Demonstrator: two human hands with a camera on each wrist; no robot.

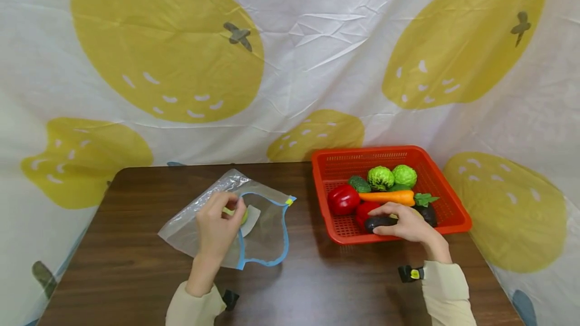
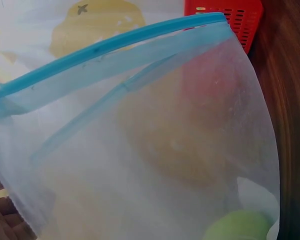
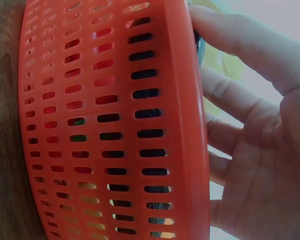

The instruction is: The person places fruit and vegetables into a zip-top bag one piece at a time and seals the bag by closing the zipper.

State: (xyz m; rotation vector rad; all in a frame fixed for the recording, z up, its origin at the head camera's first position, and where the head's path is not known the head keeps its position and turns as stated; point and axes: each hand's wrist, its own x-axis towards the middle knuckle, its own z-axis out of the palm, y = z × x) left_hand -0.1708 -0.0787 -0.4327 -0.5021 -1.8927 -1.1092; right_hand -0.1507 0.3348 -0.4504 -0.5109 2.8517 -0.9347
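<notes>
My left hand (image 1: 216, 223) pinches the edge of a clear zip bag (image 1: 267, 245) with a blue seal, holding its mouth apart over the table. Inside the bag, in the left wrist view, a rounded light green thing (image 2: 240, 226) shows beside a white patch (image 2: 257, 197). At the basket's near side, my right hand (image 1: 405, 223) grips a dark eggplant (image 1: 379, 223) with thumb and fingers. In the right wrist view, the red basket wall hides most of the eggplant, and the hand (image 3: 255, 120) reaches over the rim.
The red plastic basket (image 1: 326, 215) stands at the table's right. It holds a red bell pepper (image 1: 343, 199), a carrot (image 1: 389, 197), green heads (image 1: 380, 178), and other vegetables. A patterned cloth (image 1: 308, 79) hangs behind the brown table (image 1: 317, 291).
</notes>
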